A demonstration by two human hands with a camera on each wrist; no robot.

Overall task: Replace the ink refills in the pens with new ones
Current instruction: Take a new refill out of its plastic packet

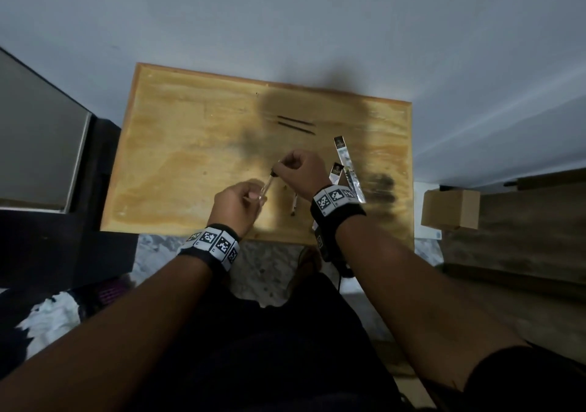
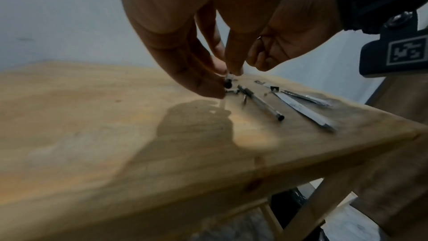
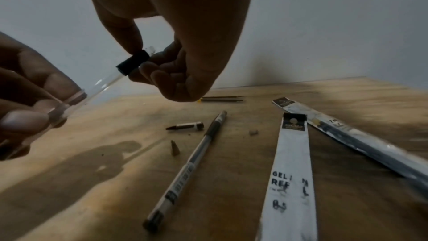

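A clear pen barrel (image 1: 265,188) with a black grip sleeve (image 3: 133,62) is held over the wooden table (image 1: 190,158). My left hand (image 1: 253,196) grips its lower end (image 3: 57,111). My right hand (image 3: 139,60) pinches the black sleeve at the upper end. A second pen (image 3: 185,168) lies on the table below, with a pen cap (image 3: 185,126), a cone tip (image 3: 174,148) and a small plug (image 3: 253,132) beside it. Two loose refills (image 1: 296,124) lie side by side further back. Two refill packets (image 3: 291,171) (image 3: 359,135) lie at the right.
The table stands against a pale wall (image 1: 285,15). A cardboard box (image 1: 450,208) sits off the table's right edge and a dark cabinet (image 1: 47,158) stands at the left. The left half of the tabletop (image 2: 92,125) is bare wood.
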